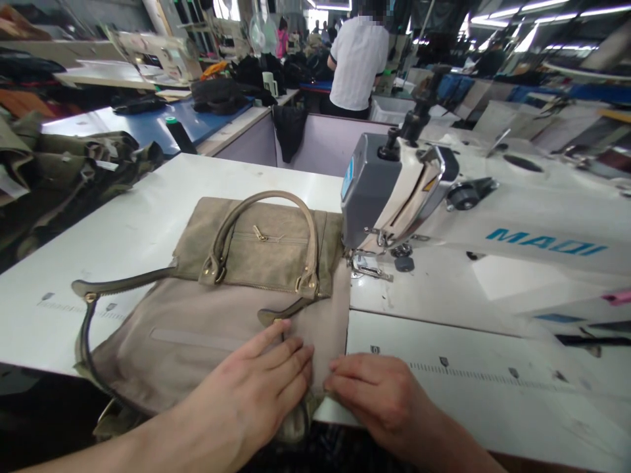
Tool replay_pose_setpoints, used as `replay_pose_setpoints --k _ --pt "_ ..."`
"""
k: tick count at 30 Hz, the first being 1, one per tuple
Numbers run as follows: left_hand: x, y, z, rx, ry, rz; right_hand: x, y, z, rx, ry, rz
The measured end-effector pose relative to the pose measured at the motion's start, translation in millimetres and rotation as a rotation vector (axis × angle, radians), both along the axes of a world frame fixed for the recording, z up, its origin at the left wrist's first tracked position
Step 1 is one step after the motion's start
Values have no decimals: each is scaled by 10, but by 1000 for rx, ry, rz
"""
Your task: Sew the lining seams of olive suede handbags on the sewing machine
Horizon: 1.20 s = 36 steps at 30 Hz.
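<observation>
An olive fabric handbag [269, 263] lies on the white machine table, its grey-beige lining [192, 335] spread toward me. One rolled handle [276, 195] arches over a front with a brass zipper pull. My left hand [266, 381] rests on the lining, fingers stretched forward, the index fingertip by a dark zipper end tab [279, 314]. At the lining's right edge, my right hand [372, 387] has its fingers pressed together on the fabric. The bag's right edge runs up beside the presser foot [365, 264] of a sewing machine [483, 217].
A printed ruler scale [473, 371] runs along the table at right. Olive bag pieces [73, 171] are heaped at left, near a black thread cone [178, 135]. Another sewing machine [152, 56] stands behind. A person in a white shirt [359, 62] stands farther back.
</observation>
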State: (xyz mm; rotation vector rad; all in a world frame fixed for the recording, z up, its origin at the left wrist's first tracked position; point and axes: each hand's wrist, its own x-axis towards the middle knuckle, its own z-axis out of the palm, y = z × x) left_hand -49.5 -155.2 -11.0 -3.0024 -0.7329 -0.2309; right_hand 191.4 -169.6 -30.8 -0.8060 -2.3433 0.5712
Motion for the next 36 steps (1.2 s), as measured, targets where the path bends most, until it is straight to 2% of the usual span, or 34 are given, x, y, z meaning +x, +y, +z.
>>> replay_pose_setpoints --k 8,13,16,21,25,31,36 --pt "157 324 -117 42 5 -34 182 286 -80 80 5 1" --pt "199 542 -99 67 1 -75 236 369 -95 144 -43 -31" --pt "184 688 -67 8 15 -100 251 401 -118 217 -85 -60" --pt "176 942 -58 -107 30 -250 269 482 -168 280 -140 -92" --pt "225 1115 -97 -173 1 -288 301 569 -213 272 -167 -124" --pt "296 1349 -173 -165 -117 -308 283 648 -261 239 -222 -204" --pt "346 1561 -181 -135 -114 -292 238 628 -255 187 -278 -290"
